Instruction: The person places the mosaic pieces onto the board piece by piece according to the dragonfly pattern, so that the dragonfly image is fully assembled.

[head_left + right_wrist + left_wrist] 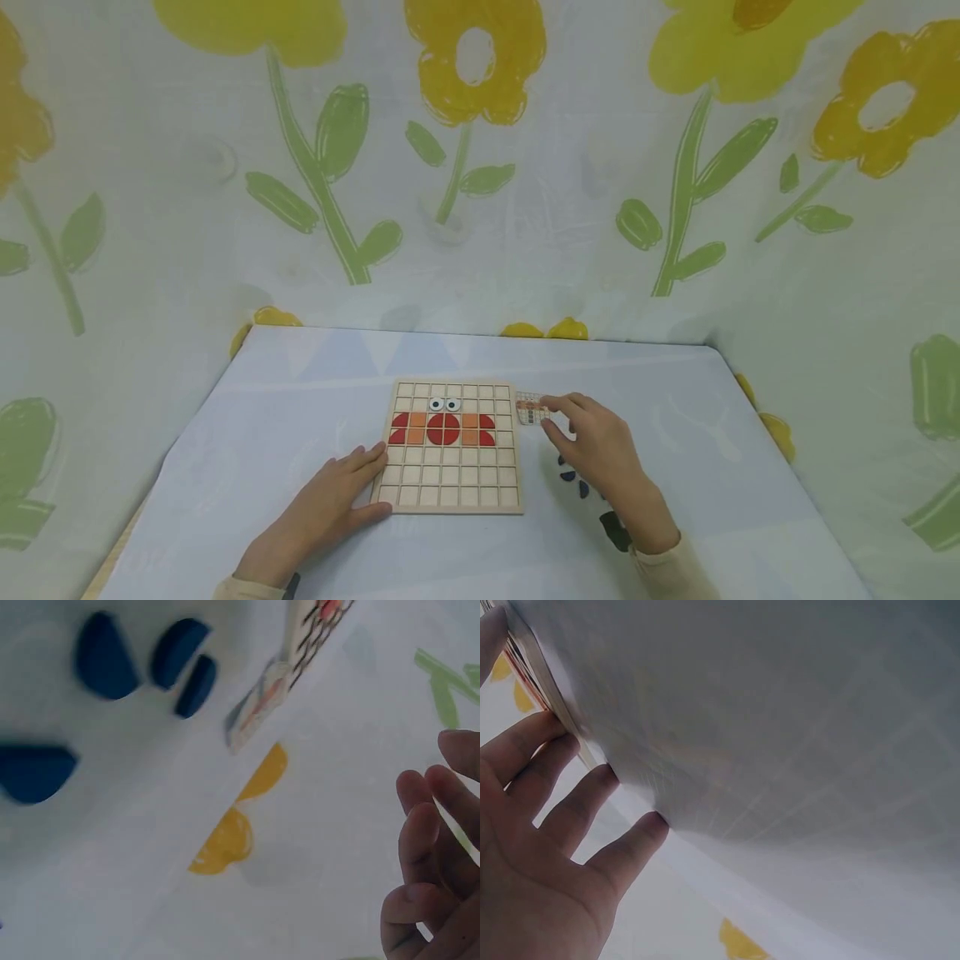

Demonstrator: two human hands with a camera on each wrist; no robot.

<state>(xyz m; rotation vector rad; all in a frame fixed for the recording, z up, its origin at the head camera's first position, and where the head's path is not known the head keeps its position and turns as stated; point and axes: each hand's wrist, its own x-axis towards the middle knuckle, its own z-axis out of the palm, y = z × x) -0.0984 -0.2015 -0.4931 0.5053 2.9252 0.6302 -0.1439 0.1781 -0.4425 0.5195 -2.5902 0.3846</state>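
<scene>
A wooden grid board lies flat on the table, with red quarter-round pieces, orange square pieces and two round eye pieces in its upper half. My left hand rests at the board's left edge, fingers spread and thumb by the lower left corner. Beside the board's upper right edge lies a small pattern card. Over the card's right side hovers my right hand, thumb and forefinger apart; the right wrist view shows these fingers loosely bent, away from the card.
Several dark blue rounded pieces lie on the table right of the board, partly hidden under the right hand. The white table ends at a back edge against a flower-printed cloth.
</scene>
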